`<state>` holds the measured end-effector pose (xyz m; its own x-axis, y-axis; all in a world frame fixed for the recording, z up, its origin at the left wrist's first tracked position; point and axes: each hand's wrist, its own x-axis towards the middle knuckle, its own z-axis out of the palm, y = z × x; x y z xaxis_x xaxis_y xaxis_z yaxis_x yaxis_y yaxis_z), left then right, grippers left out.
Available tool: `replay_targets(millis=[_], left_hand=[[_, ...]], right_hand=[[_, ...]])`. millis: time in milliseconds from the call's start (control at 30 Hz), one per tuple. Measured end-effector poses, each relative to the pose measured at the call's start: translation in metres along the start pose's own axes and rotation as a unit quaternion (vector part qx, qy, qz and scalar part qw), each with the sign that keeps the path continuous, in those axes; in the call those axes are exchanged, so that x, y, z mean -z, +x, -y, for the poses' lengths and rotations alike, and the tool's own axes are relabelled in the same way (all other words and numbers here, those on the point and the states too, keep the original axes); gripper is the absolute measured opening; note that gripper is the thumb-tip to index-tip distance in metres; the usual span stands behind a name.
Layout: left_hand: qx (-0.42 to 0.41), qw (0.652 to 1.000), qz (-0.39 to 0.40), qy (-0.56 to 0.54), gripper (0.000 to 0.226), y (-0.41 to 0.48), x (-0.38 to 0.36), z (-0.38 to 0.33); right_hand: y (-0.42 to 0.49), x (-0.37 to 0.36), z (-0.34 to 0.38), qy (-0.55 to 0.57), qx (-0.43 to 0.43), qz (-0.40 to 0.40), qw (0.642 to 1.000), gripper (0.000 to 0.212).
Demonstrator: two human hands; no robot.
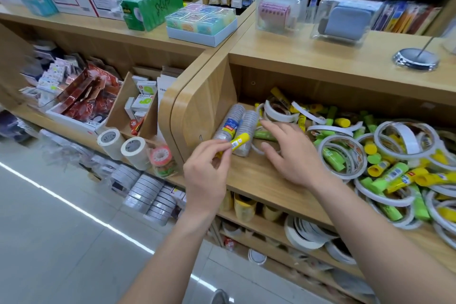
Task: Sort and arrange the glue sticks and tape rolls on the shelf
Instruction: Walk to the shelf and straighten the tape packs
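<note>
Left hand (207, 170): fingertips pinch the yellow glue stick near its lower end, at the near-left corner of the shelf.
Yellow glue stick (239, 141): smooth plastic cylinder with a printed label, tilted up to the right, held just in front of the wrapped tape stacks.
Right hand (293, 153): released, grasping nothing; fingers straight and spread low over the shelf, tips pointing left and far. Whether they touch the rolls under them I cannot tell.
Wrapped tape stacks (244, 126): two columns of thin rolls in glossy clear film, lying side by side against the side panel.
Loose tape rolls (412, 140): flat white rings, thin-walled and wide across, heaped and overlapping on the right half of the shelf.
Loose glue sticks (392, 175): green and yellow tubes lying at all angles, some threaded through the rings, so the two kinds are tangled.
Shelf board (259, 180): pale wood grain, matte, bare under both hands.
Side panel (204, 101): the same wood, with a rounded front corner, walling off the left.
Masking tape rolls (135, 153): cream paper, thick, standing on the lower left shelf.
Green box (153, 5): film-wrapped, on the far counter top.
Chrome stand base (415, 59): shiny round disc with a thin rod, far right.
</note>
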<state>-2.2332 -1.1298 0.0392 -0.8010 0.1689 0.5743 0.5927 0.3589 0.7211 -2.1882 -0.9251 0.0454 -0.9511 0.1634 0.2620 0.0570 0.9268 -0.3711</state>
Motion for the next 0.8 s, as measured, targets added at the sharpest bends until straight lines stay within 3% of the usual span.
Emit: replay_targets(millis=[233,300,400,467,533,600,700,800], left_hand=[[0.005,0.992,0.093,-0.083,0.010,0.009,-0.057,-0.022],[-0.041,0.991,0.123,0.010,0.019,0.011,-0.060,-0.012],[-0.138,0.951,0.162,0.225,0.024,0.021,-0.059,0.012],[-0.176,0.930,0.186,0.262,0.015,0.026,-0.057,0.024],[-0.179,0.933,0.187,0.249,0.016,0.031,-0.055,0.033],[-0.160,0.942,0.174,0.238,0.019,0.035,-0.053,0.039],[-0.171,0.943,0.164,0.232,0.019,0.034,-0.052,0.043],[-0.175,0.950,0.149,0.211,0.018,0.035,-0.054,0.043]], right_hand=[[-0.002,0.029,-0.021,0.086,-0.027,0.016,0.996,0.030],[-0.001,0.039,-0.031,0.009,-0.035,0.017,0.999,0.027],[-0.005,0.046,-0.039,-0.153,-0.060,0.038,0.986,0.029],[-0.007,0.042,-0.034,-0.239,-0.083,0.029,0.967,0.028],[-0.004,0.033,-0.025,-0.263,-0.081,-0.011,0.961,0.023],[0.007,0.022,-0.012,-0.212,-0.039,-0.024,0.976,0.031],[0.023,0.002,0.003,-0.154,-0.017,0.082,0.985,0.059],[0.017,-0.009,-0.003,-0.169,-0.032,0.143,0.975,0.070]])
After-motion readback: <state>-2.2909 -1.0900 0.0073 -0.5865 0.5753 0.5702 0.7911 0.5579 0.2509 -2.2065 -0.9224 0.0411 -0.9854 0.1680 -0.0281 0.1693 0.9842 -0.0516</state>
